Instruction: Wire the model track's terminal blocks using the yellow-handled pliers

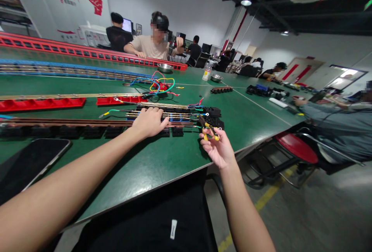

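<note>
— Right hand (218, 147): what does it grasp?
— Pliers (208, 128) with yellow-and-black handles, held in the fingers, head towards the wire ends beside the black end block (213, 111). Whether the jaws bite on a wire, I cannot tell.
— And the left hand (149, 122)?
— Laid over the rail assembly (178, 117), which lies on the green table (139, 174) in front of the person. Grip or mere steadying pressure: cannot be determined.
— Progress?
— Partial, in my judgement. Done: metal bars run lengthwise along the assembly, and ring lugs show on some lead ends, including the green lead (114, 110) at the left.
— Outstanding?
— That lead's end lies loose, and the lug (207, 114) near the pliers appears unfastened. Farther back, coloured wires (174, 82) loop free, seemingly unfinished too.
</note>
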Available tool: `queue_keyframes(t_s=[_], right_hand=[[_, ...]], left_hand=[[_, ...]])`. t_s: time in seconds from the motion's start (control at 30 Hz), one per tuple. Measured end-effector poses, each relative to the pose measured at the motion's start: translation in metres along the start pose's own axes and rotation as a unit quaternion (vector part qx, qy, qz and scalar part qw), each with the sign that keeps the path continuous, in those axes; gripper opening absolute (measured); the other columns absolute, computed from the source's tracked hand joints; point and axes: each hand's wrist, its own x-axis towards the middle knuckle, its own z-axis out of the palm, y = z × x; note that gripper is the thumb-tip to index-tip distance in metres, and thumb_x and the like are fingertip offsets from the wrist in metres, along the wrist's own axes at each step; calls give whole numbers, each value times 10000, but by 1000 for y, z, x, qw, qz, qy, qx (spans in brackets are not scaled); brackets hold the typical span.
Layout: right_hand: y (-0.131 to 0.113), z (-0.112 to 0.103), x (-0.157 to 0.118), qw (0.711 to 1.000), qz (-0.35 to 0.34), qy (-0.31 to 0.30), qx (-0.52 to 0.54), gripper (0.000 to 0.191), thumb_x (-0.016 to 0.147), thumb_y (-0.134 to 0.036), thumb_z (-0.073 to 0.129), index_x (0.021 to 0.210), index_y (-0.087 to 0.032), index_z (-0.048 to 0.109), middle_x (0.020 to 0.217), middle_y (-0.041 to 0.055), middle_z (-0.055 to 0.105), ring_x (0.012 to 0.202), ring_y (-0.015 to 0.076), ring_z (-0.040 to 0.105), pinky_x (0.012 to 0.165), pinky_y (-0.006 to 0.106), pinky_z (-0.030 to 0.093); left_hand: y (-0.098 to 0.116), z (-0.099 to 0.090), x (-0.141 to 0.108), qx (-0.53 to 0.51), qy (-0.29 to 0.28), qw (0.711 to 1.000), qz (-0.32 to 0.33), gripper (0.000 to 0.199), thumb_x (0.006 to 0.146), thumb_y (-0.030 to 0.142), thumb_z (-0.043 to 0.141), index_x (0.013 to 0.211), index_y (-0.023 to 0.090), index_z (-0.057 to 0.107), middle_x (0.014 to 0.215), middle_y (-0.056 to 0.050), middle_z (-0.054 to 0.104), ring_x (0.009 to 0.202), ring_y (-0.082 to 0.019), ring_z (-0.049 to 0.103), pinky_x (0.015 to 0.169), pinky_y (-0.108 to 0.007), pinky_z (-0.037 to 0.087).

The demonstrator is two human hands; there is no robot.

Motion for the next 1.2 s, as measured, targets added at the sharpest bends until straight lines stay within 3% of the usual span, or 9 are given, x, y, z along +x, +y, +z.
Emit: queue_keyframes(t_s=[0.13, 0.27, 0.47, 0.6, 0.87, 1.03, 1.2], right_hand=[[-6, -3, -1, 999, 20, -22, 33, 276, 674, -459, 670, 778, -212, 605, 678, 1, 497, 476, 75, 221, 337, 170, 116], [-11, -5, -8, 998, 47, -7, 48, 286, 674, -439, 679, 819, -203, 611, 659, -35, 453, 467, 46, 124, 360, 145, 52], [-16, 4, -25, 1000, 22, 13, 2, 339, 723, -503, 669, 873, -201, 631, 681, -49, 462, 427, 22, 134, 351, 144, 63], [-8, 9, -18, 999, -28, 38, 23, 323, 749, -486, 658, 887, -194, 635, 685, -55, 464, 418, 17, 175, 338, 134, 103], [-1, 15, 13, 990, 10, 18, 138, 242, 844, -395, 602, 921, -167, 629, 655, -38, 509, 402, 20, 270, 310, 103, 215], [-20, 23, 15, 975, 69, 1, 212, 409, 991, -479, 353, 932, -170, 614, 646, -22, 469, 388, 19, 284, 290, 80, 178], [-30, 24, 19, 971, 79, 3, 226, 490, 990, -563, 313, 977, -172, 610, 622, -58, 395, 367, 11, 229, 271, 79, 155]], left_hand=[[-1, 2, 0, -2, 5, 1000, 3, 534, 969, 475, 292, 1129, 94, 630, 1160, -192, 658, 1082, -331, 596, 875, -433, 428], [-1, 1, 1, -1, 4, 1000, 2, 536, 971, 477, 290, 1127, 93, 629, 1156, -190, 660, 1079, -334, 597, 871, -437, 431], [0, 1, 2, 3, -4, 1000, -1, 536, 969, 480, 289, 1135, 97, 625, 1162, -190, 660, 1087, -332, 596, 872, -435, 430], [0, 1, 2, 1, 0, 1000, -1, 540, 967, 472, 285, 1148, 91, 623, 1164, -192, 658, 1082, -339, 596, 869, -447, 433], [0, 1, 1, -6, 8, 1000, 1, 544, 967, 479, 281, 1146, 97, 626, 1169, -177, 658, 1080, -328, 595, 892, -444, 424], [0, 1, 1, -1, 4, 1000, -1, 533, 968, 477, 289, 1124, 99, 630, 1156, -173, 662, 1060, -326, 604, 871, -440, 435], [-1, 2, 0, 0, 10, 1000, 0, 535, 970, 482, 283, 1117, 102, 630, 1151, -165, 664, 1064, -329, 600, 867, -447, 437]])
